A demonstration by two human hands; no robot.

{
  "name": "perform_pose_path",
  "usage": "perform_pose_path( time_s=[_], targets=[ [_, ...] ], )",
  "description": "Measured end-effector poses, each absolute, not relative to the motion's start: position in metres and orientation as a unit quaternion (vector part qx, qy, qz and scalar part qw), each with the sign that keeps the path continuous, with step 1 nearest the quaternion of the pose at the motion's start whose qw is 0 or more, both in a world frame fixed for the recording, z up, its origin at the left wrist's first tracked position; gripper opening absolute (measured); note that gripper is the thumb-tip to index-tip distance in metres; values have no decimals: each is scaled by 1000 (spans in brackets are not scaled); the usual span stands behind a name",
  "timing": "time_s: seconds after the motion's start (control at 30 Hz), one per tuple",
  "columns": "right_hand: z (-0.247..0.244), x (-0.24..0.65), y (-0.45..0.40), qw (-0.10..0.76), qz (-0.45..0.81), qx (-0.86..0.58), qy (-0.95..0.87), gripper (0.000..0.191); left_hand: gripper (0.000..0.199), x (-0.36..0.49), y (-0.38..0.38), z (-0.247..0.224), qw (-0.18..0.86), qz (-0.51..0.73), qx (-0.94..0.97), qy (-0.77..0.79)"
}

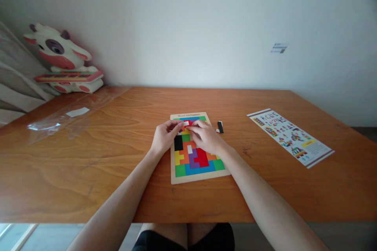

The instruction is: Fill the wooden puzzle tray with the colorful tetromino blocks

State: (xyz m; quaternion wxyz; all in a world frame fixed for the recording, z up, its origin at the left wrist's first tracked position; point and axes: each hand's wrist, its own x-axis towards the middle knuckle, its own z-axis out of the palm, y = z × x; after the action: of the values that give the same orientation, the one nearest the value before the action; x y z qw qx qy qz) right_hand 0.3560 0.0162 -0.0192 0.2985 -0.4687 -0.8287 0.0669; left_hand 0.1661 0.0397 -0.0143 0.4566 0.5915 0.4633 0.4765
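A pale wooden tray [173,180] lies on the table, filled with coloured block pieces, among them a black piece [178,143] at the left and a red piece [202,158] lower down. Over its upper left part is my left hand [165,135], thumb and index finger pressed together beside a small white piece [186,123]. My right hand [206,136] rests above the upper right part, its fingers drawn together near the same white piece. What lies between the fingertips of each hand is too small to make out.
Right of the tray lie a black piece [220,127] and a small white one. A printed sheet [290,137] is farther right. Clear plastic wrap [55,124] lies at the left, before a cow-shaped toy keyboard [69,76]. A wall [191,27] stands behind the table [103,172].
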Motion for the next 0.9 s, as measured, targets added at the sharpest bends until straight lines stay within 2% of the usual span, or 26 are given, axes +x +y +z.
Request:
perform_pose_path(
  time_s=[0.1,0.3,0.5,0.57,0.7,0.8,0.9],
  targets=[
    [-19,364,18,348,79,-493,-793,32,42,166,41,-17,454,472,598,461],
    [-19,375,20,342,73,-538,-767,16,40,165,41,-16,442,465,607,468],
    [-11,376,20,424,148,-567,-690,23,38,167,35,-12,433,447,630,464],
    [-6,382,20,419,147,-576,-686,27,37,167,34,-12,425,441,641,462],
    [0,410,21,396,59,-623,-672,25,36,164,35,-14,365,428,662,495],
    [-1,434,21,347,18,-679,-646,19,35,161,37,-14,302,414,679,526],
    [-6,449,21,297,39,-715,-632,19,29,158,38,-14,259,391,707,530]
  ],
)
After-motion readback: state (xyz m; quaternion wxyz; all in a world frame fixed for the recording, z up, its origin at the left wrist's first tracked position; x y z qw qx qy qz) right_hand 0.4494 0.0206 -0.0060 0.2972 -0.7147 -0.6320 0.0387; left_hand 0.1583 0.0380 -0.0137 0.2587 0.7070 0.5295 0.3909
